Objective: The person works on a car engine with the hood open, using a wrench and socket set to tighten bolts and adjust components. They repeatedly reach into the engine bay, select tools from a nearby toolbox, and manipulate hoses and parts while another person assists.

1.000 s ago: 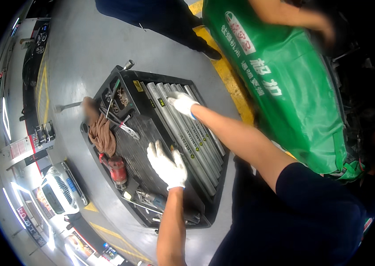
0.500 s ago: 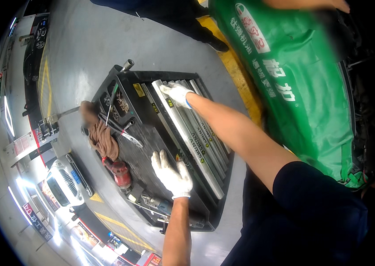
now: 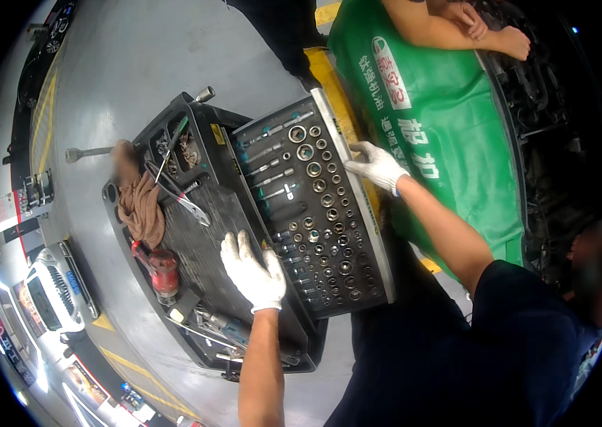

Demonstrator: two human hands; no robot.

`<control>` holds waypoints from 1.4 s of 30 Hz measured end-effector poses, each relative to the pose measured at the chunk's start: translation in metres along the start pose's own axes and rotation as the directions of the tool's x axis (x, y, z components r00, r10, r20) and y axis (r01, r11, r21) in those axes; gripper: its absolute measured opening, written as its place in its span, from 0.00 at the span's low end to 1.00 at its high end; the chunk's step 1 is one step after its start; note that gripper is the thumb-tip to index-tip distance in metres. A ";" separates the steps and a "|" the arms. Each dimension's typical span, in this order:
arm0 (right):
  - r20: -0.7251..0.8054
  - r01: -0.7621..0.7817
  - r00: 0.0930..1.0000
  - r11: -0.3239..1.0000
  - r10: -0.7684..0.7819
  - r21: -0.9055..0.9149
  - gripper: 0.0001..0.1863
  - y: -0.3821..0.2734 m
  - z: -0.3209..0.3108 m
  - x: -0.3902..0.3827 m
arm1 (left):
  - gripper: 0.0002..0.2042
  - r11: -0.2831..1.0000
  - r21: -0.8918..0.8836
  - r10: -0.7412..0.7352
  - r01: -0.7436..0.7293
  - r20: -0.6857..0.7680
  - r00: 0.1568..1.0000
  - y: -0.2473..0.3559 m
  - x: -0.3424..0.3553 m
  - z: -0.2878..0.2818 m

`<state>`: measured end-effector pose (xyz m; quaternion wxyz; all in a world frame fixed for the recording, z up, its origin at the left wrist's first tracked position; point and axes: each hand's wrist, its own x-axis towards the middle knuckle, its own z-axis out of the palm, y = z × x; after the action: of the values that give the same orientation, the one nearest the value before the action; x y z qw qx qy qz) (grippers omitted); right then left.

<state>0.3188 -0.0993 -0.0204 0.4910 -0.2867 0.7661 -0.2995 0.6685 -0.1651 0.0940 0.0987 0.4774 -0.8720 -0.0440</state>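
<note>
My left hand, in a white work glove, lies with its fingers spread on the black ribbed top of the tool cart. My right hand, gloved too, grips the silver front edge of the pulled-out drawer between thumb and fingers. Several chrome sockets sit in rows in the drawer's black insert. Ratchets and extension bars lie along its cart side. Near my left hand on the cart top are pliers and a red power tool.
A brown rag and a blue-grey power tool lie on the cart. A green fender cover drapes over a vehicle at right, beside its engine bay. Another person's forearms rest on it. Another person's dark-trousered leg stands beyond the drawer.
My right hand has pulled the drawer out to the right, bringing the sockets into view. My left hand stays spread on the cart top. The other person's forearms are now more fully in view.
</note>
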 end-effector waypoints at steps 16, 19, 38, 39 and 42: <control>-0.186 0.007 0.981 0.966 -0.057 -0.258 0.35 0.021 -0.050 -0.015 | 0.28 0.999 0.035 -0.022 0.023 -0.029 0.999 -0.008 0.000 0.005; -0.250 0.336 0.664 0.580 -0.705 -0.742 0.21 0.013 -0.013 -0.039 | 0.28 1.000 0.012 -0.001 0.002 -0.060 0.998 -0.014 -0.004 0.006; 0.670 0.794 0.606 0.374 -0.428 -0.479 0.08 0.045 0.166 -0.197 | 0.27 1.000 -0.010 0.026 -0.028 -0.156 0.987 -0.019 -0.009 0.013; 0.652 0.790 0.613 0.341 -0.446 -0.509 0.09 0.043 0.174 -0.189 | 0.26 1.000 0.005 0.027 -0.027 -0.165 0.986 -0.019 -0.010 0.014; 0.658 0.795 0.604 0.284 -0.450 -0.535 0.12 0.021 0.194 -0.156 | 0.25 0.999 -0.014 0.048 -0.052 -0.208 0.977 -0.016 -0.008 0.013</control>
<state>0.5499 -0.0055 -0.0103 0.2833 -0.8061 0.5184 -0.0333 0.6835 -0.1675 0.0777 0.1946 0.4564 -0.8682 0.0002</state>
